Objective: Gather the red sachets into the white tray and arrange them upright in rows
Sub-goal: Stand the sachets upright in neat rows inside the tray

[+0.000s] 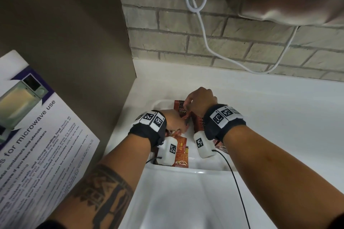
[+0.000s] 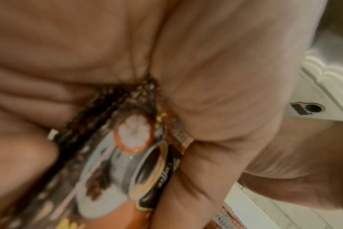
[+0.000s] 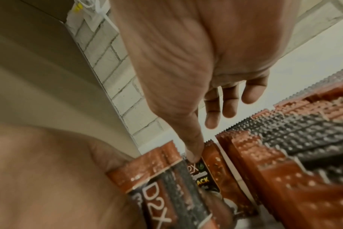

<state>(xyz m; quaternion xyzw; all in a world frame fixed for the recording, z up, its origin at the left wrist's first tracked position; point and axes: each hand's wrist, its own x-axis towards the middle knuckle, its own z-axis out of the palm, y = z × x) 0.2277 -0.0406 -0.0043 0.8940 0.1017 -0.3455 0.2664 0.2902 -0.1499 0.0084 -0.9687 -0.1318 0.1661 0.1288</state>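
Observation:
The white tray [image 1: 159,103] sits on a white counter, both hands inside it. My left hand [image 1: 174,120] grips a bundle of red sachets [image 2: 131,155]; in the right wrist view the same bundle [image 3: 157,186] reads "D2X". My right hand [image 1: 201,100] reaches down onto an upright red sachet [image 1: 179,108], its thumb [image 3: 194,153] on the top edge and the index finger hidden behind; the other fingers hang loose. A row of sachets [image 3: 284,139] stands upright to the right. More sachets [image 1: 181,152] lie flat at the tray's near end.
A tall brown panel with a microwave notice [image 1: 46,117] stands close on the left. The brick wall [image 1: 242,46] with a hanging white cable [image 1: 204,39] is behind. A white moulded surface [image 1: 176,201] lies in front of the tray. Thin black wires [image 1: 236,182] trail from the wrist cameras.

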